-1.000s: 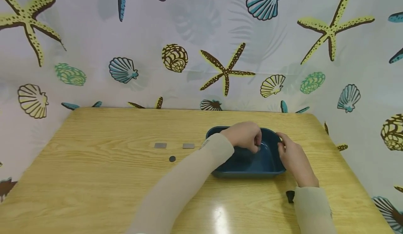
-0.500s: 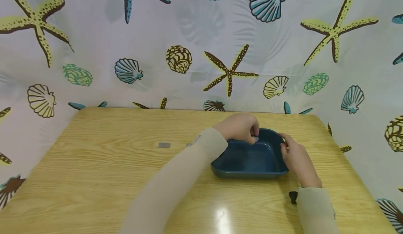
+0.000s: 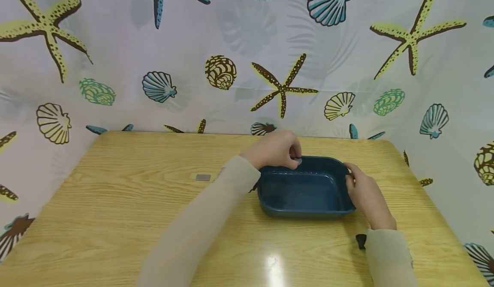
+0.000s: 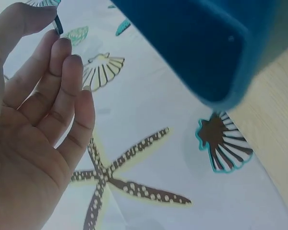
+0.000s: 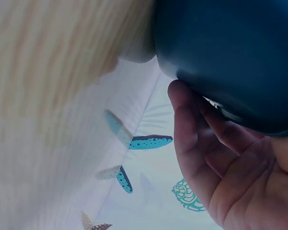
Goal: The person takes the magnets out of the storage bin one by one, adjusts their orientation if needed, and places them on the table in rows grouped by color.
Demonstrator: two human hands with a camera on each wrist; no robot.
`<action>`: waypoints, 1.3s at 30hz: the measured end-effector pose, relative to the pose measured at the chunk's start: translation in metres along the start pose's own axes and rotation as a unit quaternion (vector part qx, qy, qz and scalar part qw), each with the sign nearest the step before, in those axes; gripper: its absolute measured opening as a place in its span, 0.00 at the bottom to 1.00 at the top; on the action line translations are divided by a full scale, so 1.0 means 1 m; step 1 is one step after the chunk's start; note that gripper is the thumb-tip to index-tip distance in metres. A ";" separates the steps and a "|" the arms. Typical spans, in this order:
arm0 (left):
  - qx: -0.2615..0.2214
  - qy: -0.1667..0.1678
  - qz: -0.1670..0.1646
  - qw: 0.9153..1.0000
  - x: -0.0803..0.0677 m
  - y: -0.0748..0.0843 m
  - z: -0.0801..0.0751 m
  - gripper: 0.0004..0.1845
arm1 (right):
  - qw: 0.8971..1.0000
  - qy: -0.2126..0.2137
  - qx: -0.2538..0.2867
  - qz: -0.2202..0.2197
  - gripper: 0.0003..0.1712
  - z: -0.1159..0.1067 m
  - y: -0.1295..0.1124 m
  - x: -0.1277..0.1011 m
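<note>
Left hand (image 3: 275, 149) hovered over the far left corner of the blue tray (image 3: 305, 209), fingers curled, pinching a small flat piece (image 3: 296, 161) between thumb and fingertips; in the left wrist view that piece (image 4: 57, 25) showed only as a dark edge at the fingertips (image 4: 62, 48), what it was could not be told. The tray sat on the wooden surface (image 3: 115, 218), right of centre. Right hand (image 3: 366, 194) was against the tray's right rim, thumb on the rim edge, fingers wrapped down its outer wall; the right wrist view showed the fingers (image 5: 197, 139) cupped under the tray's rounded side (image 5: 230, 57), gripping it. A small grey square (image 3: 203, 177) lay on the surface left of the tray, well apart from it. A small black object (image 3: 360, 240) lay near the right sleeve, just in front of the tray's right corner. A sea-shell and starfish curtain (image 3: 231, 42) stood behind and around the surface.
</note>
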State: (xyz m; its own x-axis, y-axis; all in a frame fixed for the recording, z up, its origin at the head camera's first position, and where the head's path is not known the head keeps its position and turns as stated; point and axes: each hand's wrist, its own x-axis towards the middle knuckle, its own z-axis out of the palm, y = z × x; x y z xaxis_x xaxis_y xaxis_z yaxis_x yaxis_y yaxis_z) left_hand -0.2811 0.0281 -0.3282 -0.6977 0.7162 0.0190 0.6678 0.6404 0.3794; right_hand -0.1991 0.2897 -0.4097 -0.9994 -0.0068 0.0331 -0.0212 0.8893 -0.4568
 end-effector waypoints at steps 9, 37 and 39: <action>0.012 0.035 -0.007 0.999 -0.020 -0.013 -0.008 0.06 | 1.000 -0.003 -0.001 0.001 0.27 0.000 0.000 -0.001; -0.044 0.144 -0.053 0.987 -0.103 -0.049 -0.018 0.04 | 1.000 0.001 0.002 0.000 0.27 0.002 -0.002 -0.008; -0.045 0.148 -0.062 0.986 -0.110 -0.052 -0.017 0.04 | 1.000 -0.002 0.003 0.002 0.27 0.002 -0.002 -0.008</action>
State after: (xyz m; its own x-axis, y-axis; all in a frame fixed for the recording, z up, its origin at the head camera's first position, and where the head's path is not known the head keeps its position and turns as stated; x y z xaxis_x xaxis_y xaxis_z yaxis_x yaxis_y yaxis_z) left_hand -0.2434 -0.0891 -0.3340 -0.8260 0.5137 0.2320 0.5571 0.6811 0.4751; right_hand -0.1910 0.2872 -0.4108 -0.9996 -0.0052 0.0274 -0.0173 0.8870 -0.4615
